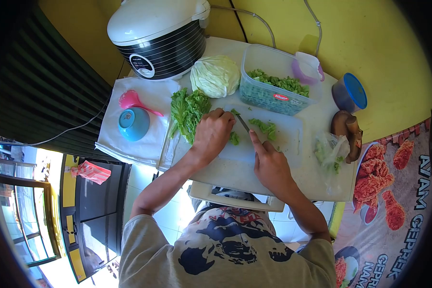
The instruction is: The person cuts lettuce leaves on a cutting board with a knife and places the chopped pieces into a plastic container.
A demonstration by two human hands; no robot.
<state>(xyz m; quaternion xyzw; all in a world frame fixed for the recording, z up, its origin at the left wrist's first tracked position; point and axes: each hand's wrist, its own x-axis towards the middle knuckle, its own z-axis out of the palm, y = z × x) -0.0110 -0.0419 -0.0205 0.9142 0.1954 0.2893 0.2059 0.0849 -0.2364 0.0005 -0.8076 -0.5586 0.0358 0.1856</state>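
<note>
Here, the knife [243,124] is held over the cutting board [292,150] in the right hand [273,168], its grip closed, index finger extended along it. By the curled left hand [214,133], its grip nearly closed, the lettuce [189,111] is held down at the board's nine-to-ten o'clock edge. Cut pieces [265,128] are scattered on the board; at its eleven o'clock a cabbage [216,77] is seen, at twelve a filled container [260,96].

So both forearms reach forward from short sleeves, elbows bent out wide. The left hand [213,133] is curled up, knuckles on top, and the right hand [272,165] is closed with its index finger [256,142] stretched forward.
</note>
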